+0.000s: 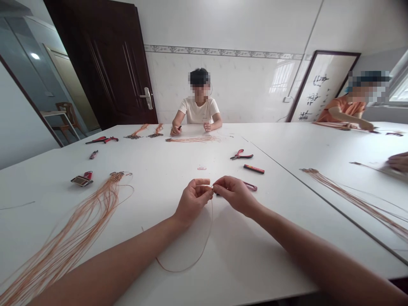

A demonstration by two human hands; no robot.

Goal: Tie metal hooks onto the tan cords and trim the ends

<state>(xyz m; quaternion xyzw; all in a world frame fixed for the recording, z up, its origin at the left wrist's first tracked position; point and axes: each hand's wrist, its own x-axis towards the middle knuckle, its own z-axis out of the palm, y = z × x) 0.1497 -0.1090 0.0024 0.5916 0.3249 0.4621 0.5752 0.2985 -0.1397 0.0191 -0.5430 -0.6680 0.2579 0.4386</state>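
A thin orange-brown cord (204, 250) hangs from between my hands and curves down over the white table. My left hand (193, 199) pinches its upper end with thumb and forefinger. Fingertip to fingertip with it, my right hand (234, 193) pinches the same end; the small detail there is hidden by the fingers. Partly behind my right hand lies a tool with a dark red handle (251, 186). Beyond it are a red-and-black stick-shaped lighter or case (254, 169) and red-handled pliers (241, 155).
A bundle of orange cords (95, 204) spreads across the table (178, 165) at left, beside a small dark box (82, 180). Another bundle (344, 193) lies at right, past a table seam. Two people sit opposite, one (199, 110) ahead, one (341, 108) far right; another hand (398, 162) shows at the right edge.
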